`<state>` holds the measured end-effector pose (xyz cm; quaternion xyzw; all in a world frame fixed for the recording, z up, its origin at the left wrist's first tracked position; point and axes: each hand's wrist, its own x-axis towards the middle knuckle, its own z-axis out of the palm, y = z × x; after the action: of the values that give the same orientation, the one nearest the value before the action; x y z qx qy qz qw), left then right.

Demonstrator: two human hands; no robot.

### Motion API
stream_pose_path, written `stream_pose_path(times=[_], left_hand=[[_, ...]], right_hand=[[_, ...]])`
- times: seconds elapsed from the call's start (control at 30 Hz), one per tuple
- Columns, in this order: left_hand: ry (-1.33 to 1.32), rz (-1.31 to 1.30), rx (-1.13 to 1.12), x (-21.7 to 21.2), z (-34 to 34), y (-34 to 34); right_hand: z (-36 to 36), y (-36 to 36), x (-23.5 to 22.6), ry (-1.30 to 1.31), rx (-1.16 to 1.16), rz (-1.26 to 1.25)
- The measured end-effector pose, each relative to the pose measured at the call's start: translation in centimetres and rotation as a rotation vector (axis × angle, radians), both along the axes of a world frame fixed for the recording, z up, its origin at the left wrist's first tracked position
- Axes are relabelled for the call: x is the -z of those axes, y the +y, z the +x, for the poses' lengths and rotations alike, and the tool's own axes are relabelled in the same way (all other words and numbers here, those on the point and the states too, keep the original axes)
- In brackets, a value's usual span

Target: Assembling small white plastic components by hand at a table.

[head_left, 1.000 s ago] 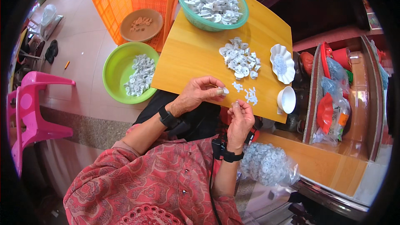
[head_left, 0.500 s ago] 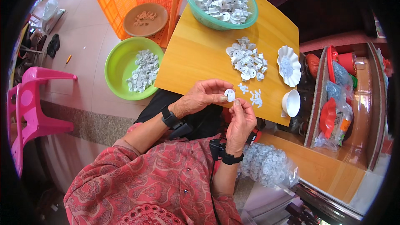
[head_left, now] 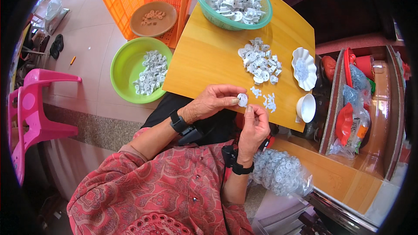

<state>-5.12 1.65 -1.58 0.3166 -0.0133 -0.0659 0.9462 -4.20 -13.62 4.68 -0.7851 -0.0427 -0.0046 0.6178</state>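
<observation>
White plastic disc [head_left: 242, 99], small and round, sits pinched between the thumb and forefinger of the left hand [head_left: 211, 104], held just over the near edge of the yellow wooden table [head_left: 209, 56]. The right hand [head_left: 254, 126] comes up from below, its fingers drawn together with the fingertips [head_left: 249, 109] touching or almost touching the disc's lower edge; whether they hold some tiny part of their own I cannot tell, it is too small to see. To my eye this is the fitting step: one piece held steady while the other hand works something onto it. The next move would call for a fine, well-aimed press, with the left grip staying firm so the disc does not twist or slip.

Just beyond the hands lie a few loose white bits [head_left: 266, 101], and further up the table a heap of white pieces [head_left: 260, 61]. A teal basket [head_left: 204, 1] of the same parts stands at the far end. A scalloped white dish [head_left: 303, 67] and a small white bowl [head_left: 306, 108] sit at the table's right edge. Down on the floor to the left, a green basin [head_left: 124, 72] holds more pieces, and a clear bag of discs [head_left: 278, 172] rests by the person's right side.
</observation>
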Motion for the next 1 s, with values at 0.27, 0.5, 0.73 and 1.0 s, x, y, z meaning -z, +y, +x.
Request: stream_pose_path(times=[0.27,0.5,0.73,1.0], left_hand=[[-0.016,-0.034,0.029,0.3,0.0,-0.6],[-0.015,-0.041,0.038,0.6,0.0,-0.6],[-0.003,0.026,0.008,0.2,0.0,-0.5],[-0.068,0.249,-0.028,-1.0,-0.1,-0.1]], right_hand=[[0.3,0.6,0.4,0.049,0.023,0.219],[0.3,0.7,0.6,0.071,0.036,0.239],[0.2,1.0,0.0,-0.073,0.01,0.041],[0.1,1.0,0.3,-0.17,-0.01,-0.162]])
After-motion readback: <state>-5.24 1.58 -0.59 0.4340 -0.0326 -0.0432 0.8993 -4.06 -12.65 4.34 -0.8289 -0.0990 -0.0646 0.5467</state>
